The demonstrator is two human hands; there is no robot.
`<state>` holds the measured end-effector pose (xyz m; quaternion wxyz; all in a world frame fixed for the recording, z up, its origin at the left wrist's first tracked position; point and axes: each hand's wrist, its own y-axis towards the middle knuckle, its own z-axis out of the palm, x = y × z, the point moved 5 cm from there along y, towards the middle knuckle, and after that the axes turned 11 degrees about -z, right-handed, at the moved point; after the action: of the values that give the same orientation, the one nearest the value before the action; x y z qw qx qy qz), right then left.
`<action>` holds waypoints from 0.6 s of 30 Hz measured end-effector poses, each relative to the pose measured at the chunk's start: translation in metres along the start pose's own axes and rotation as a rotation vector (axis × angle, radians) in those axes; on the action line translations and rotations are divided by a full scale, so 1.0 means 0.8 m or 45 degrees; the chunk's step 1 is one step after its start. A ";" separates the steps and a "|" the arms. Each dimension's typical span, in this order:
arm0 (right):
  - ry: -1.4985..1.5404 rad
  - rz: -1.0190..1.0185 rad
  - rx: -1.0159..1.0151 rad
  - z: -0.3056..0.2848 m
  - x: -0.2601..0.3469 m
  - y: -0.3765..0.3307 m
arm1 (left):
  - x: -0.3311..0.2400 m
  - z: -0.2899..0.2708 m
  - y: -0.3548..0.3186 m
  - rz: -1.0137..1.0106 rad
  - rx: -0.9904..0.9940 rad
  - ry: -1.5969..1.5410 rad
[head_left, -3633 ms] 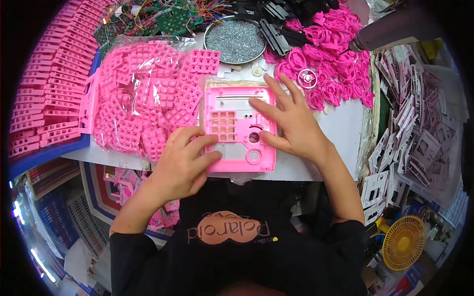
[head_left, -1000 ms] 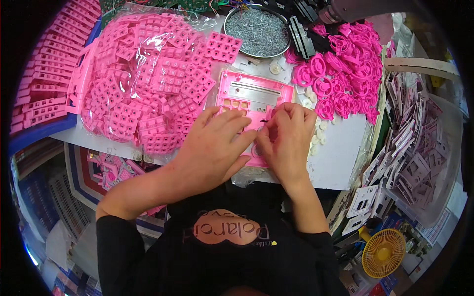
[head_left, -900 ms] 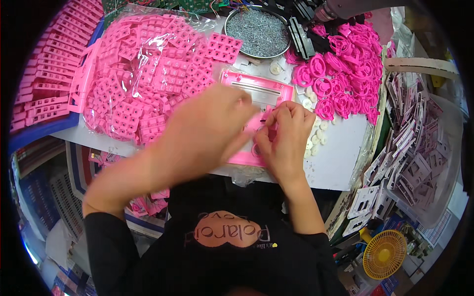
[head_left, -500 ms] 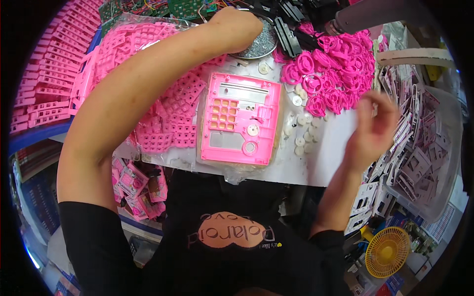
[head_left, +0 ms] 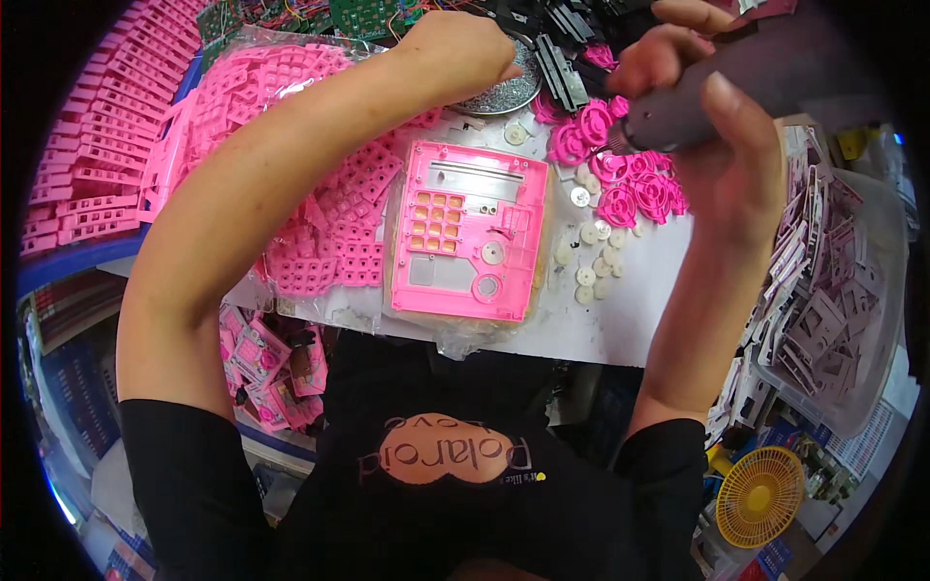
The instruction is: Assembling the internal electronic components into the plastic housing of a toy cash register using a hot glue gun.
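- Gripping driver, right hand, fingers wrapped round it.
- Left hand at screws; fingertips hidden, can't tell if holding.
- Panel on table, apart from both hands; likely light, stiff, slick: take by rim.
- Driver likely heavier.

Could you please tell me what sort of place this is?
Probably an assembly workshop: a dark handheld power driver, heaped small silvery screw-like metal pieces, and piled pink plastic keypads suggest it.
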<state>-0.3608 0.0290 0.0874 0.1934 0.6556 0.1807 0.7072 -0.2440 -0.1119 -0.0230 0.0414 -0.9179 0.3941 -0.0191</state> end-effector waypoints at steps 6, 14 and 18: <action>0.490 -0.162 -0.172 0.043 -0.002 -0.071 | -0.045 -0.055 -0.185 0.442 -0.412 -0.532; 0.479 -0.018 -0.217 0.099 0.020 -0.116 | -0.066 0.011 -0.257 0.341 -0.373 -1.241; 0.489 -0.023 -0.193 0.103 0.017 -0.115 | -0.062 0.011 -0.258 0.325 -0.428 -1.277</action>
<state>-0.2760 0.1154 0.0584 0.2105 0.4907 0.1664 0.8290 -0.1287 0.0659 -0.0133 0.0790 -0.7534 0.4320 0.4894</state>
